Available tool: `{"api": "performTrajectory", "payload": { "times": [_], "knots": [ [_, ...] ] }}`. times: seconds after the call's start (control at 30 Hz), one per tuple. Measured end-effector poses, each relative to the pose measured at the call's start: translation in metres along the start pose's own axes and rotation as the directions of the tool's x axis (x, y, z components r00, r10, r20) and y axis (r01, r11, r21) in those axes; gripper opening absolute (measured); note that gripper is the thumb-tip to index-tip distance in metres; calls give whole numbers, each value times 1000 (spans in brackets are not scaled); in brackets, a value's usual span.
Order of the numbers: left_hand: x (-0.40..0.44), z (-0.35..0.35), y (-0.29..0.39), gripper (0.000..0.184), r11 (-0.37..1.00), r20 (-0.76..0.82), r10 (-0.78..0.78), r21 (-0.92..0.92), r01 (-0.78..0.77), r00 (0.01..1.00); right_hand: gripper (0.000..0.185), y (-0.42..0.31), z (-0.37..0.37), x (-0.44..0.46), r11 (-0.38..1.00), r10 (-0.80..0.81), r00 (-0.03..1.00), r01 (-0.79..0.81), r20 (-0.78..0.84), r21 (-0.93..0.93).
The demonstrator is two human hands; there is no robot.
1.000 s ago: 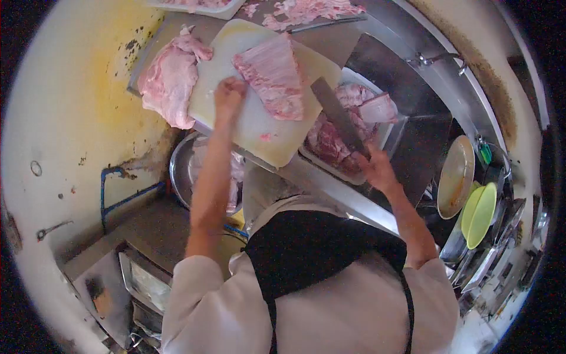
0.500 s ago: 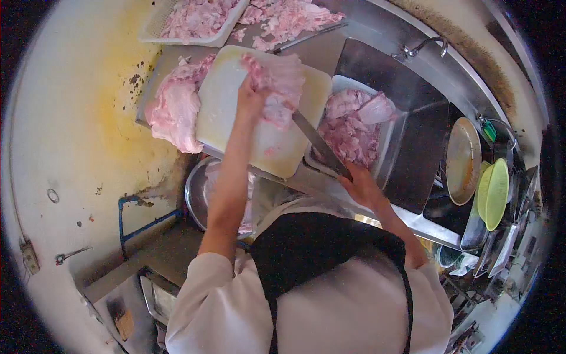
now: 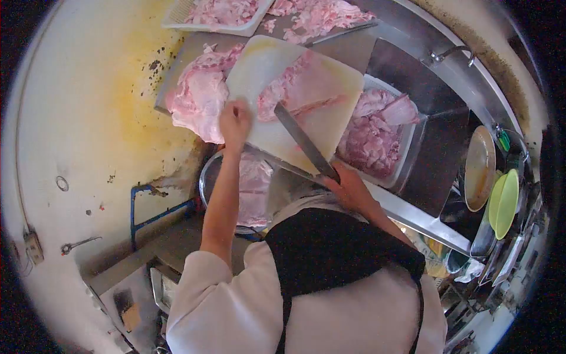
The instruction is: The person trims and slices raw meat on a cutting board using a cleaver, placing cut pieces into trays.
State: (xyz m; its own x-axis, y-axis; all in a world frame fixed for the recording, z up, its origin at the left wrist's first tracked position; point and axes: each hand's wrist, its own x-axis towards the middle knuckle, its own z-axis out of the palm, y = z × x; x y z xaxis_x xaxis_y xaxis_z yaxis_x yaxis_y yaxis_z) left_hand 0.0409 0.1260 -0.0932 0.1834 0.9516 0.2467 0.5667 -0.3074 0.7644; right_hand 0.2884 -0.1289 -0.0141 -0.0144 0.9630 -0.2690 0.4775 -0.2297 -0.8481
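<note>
Meat slab lies on the white cutting board with a knife at its near edge, handle gripped in the closed right hand. Left hand, loosely curled and blurred, is beside 1 larger meat piece; I cannot tell whether it holds anything.

Yellow-green bowls beside a round dish — a metal tap — blue pipe along the stained wall.

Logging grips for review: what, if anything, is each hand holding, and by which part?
The right hand holds the knife by its handle end, mostly hidden in the grip. The left hand is blurred; no held thing shows in it.
</note>
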Motion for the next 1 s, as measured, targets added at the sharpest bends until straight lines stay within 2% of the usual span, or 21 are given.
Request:
{"api": "performTrajectory", "payload": {
  "times": [0.07,0.17,0.27,0.37,0.47,0.57,0.63,0.67,0.73,0.77,0.87,0.9,0.97,1.0],
  "knots": [
    [-26,-1,-9,10,995,56,98,-19,-97,994,46,-8,9,12,999,44,998,-43,47,-32],
    [-31,-6,25,8,976,102,210,28,-214,972,49,-19,26,29,994,106,992,-106,64,-11],
    [-21,-4,20,14,927,184,329,123,-354,926,45,-37,38,42,993,115,993,-115,17,25],
    [-12,-6,23,18,927,285,272,178,-330,919,41,-47,51,51,975,191,982,-190,-4,-117],
    [-9,-2,12,22,940,304,233,174,-294,924,34,-62,63,63,945,204,978,-209,-48,-250],
    [-8,-3,9,20,936,304,255,161,-314,918,30,-45,80,97,922,43,992,-84,-116,-379],
    [-10,-4,10,19,932,306,295,114,-343,905,32,-73,67,136,945,153,988,-148,-4,-291],
    [-9,-5,13,19,927,307,322,90,-364,896,33,-75,70,153,966,36,998,-50,-60,-255],
    [-9,-5,21,21,924,314,297,145,-355,902,34,-74,73,168,970,-42,993,14,-111,-243],
    [-11,-6,24,21,920,320,286,172,-352,903,34,-72,75,169,967,3,995,-28,-100,-252],
    [-13,4,13,21,952,275,140,226,-206,951,34,-66,69,139,952,84,994,-101,-70,-288],
    [-13,1,12,18,982,272,66,150,-110,960,34,-62,67,114,946,103,993,-115,-54,-303],
    [-7,-14,10,13,996,275,-87,0,91,957,35,-54,57,66,939,300,954,-291,22,-185],
    [-2,-22,10,10,978,287,-129,-124,170,949,35,-47,53,43,902,383,922,-362,50,-237]
  ]
}}
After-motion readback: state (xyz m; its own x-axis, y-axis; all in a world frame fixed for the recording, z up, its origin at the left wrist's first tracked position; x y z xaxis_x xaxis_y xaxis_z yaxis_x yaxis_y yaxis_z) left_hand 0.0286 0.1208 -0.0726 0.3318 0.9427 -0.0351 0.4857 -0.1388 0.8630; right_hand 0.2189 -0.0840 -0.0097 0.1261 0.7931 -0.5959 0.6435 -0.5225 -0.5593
